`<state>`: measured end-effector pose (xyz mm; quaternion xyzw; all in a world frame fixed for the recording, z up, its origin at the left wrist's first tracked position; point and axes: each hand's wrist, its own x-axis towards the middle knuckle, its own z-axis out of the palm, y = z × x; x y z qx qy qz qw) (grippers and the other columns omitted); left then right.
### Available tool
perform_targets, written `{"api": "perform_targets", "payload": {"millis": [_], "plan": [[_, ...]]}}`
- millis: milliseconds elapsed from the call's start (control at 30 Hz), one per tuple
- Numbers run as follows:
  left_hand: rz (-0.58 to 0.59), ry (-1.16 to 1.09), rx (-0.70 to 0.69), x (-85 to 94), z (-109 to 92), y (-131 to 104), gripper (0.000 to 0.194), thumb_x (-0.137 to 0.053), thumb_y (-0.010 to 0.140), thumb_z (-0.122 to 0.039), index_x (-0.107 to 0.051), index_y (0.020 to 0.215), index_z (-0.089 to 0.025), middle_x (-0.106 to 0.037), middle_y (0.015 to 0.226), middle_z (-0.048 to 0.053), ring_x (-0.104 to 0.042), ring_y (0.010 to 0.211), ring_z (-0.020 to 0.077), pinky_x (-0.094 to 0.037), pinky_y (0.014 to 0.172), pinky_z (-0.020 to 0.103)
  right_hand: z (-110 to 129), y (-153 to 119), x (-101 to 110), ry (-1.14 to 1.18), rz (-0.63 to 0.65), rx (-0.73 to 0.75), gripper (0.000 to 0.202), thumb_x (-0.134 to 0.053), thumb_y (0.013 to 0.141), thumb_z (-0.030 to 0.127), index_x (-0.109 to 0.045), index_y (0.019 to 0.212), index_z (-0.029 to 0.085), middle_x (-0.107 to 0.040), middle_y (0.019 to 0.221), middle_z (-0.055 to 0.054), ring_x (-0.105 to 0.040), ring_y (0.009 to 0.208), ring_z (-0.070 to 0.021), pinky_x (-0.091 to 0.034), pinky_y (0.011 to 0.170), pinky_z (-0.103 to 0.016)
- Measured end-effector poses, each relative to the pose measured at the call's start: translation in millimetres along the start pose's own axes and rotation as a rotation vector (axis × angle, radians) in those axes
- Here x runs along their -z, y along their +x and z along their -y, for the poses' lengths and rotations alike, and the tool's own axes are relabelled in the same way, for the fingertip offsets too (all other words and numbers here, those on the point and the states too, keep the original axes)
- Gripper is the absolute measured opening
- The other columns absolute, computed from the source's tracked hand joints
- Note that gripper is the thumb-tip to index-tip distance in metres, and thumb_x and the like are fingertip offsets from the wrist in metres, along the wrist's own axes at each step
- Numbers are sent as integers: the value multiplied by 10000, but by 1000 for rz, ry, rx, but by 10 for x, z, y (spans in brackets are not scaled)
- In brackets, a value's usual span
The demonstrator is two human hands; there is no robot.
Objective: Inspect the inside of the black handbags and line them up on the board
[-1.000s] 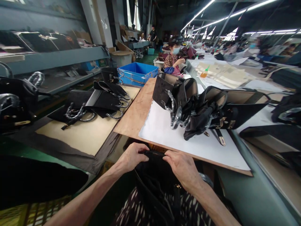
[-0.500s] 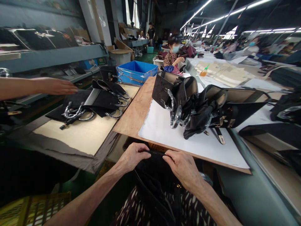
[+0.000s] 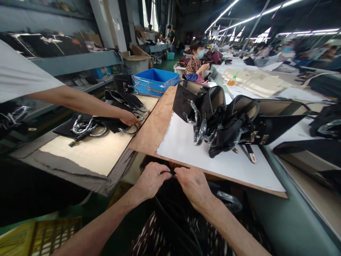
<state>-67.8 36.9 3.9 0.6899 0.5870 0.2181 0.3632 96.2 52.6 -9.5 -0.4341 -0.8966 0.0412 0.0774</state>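
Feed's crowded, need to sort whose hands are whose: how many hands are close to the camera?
3: left hand and right hand pinch the black bag on the lap; a co-worker's hand rests on the handbags at left. Others may be hidden.

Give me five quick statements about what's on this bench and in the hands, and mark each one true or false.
1. Both hands pinch the black bag on the lap. True.
2. The left hand and right hand are far apart. False: they nearly meet.
3. A co-worker's hand rests on the flat black bags. True.
4. The crate is red. False: blue.
5. The white sheet lies on a wooden board. True.
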Motion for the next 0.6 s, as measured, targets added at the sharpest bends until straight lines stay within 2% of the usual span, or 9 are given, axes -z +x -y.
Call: {"api": "perform_targets", "payload": {"millis": [200,333,467,533,600], "plan": [[33,-18,1,5,13,8,226,-451,742,-234,-611,610,-142,-513,541,-31,-439,557,102,-278,529,205,21,66,-20,63,42,-52,215,-448,848,214,-552,660,200,-634,651,3,-583,649,-146,-336,595,-247],[8,-156,-19,-23,76,12,83,-536,696,-215,-567,741,-153,-579,659,-30,-494,629,118,-322,571,202,53,123,55,42,97,-73,142,-456,814,167,-591,781,196,-664,729,-34,-609,721,-186,-381,633,-263],[-34,-279,-23,-22,80,-36,248,-597,652,-168,-485,873,-175,-588,735,-29,-531,683,126,-363,598,197,61,180,46,107,165,48,262,-403,790,105,-602,922,214,-679,819,-54,-622,773,-201,-428,682,-286],[-68,-282,-16,-3,71,-81,283,-625,638,-180,-486,885,-184,-587,781,-21,-536,714,130,-376,603,196,31,195,-10,168,128,68,248,-421,782,164,-624,890,256,-682,792,-40,-628,742,-204,-454,670,-292],[-66,-262,0,22,72,-123,311,-667,612,-241,-507,874,-194,-583,811,-12,-534,728,139,-382,586,198,-29,231,-74,256,44,57,175,-496,727,244,-646,777,318,-669,671,-5,-629,674,-201,-480,625,-283]]}}
